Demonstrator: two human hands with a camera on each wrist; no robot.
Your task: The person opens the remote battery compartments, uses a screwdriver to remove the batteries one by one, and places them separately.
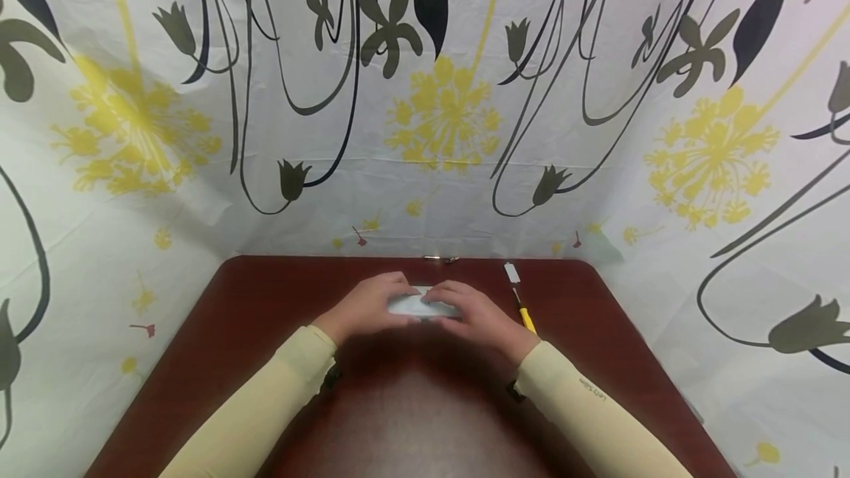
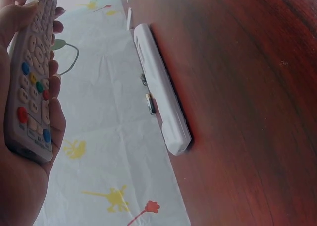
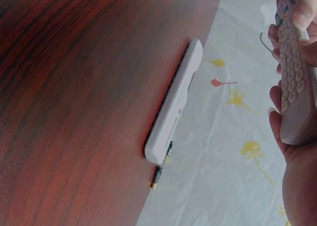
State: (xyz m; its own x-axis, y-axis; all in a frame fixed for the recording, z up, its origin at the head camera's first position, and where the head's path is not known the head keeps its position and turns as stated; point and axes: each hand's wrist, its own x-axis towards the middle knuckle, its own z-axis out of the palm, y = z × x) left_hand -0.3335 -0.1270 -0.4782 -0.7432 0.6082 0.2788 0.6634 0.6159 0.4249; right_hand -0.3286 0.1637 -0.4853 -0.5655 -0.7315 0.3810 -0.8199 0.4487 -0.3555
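Note:
Both hands grip one white remote control [image 2: 37, 87] between them, its button side facing the body. My left hand [image 1: 372, 305] holds one end, the one with red and blue buttons, fingers curled behind it and thumb over the edge. My right hand [image 1: 474, 316] grips the other end the same way, as the right wrist view shows, near the number-style pale buttons [image 3: 292, 62]. A second white remote control [image 2: 161, 87] lies face down on the table beyond the held one. Two small batteries [image 2: 150, 103] [image 3: 157, 177] lie behind it.
A screwdriver [image 1: 527, 318] with a yellow handle lies right of the right hand, and a small white cover [image 1: 511, 273] lies by its tip. The dark red table [image 1: 279, 293] meets a flower-patterned cloth [image 1: 425, 205] at its back and sides.

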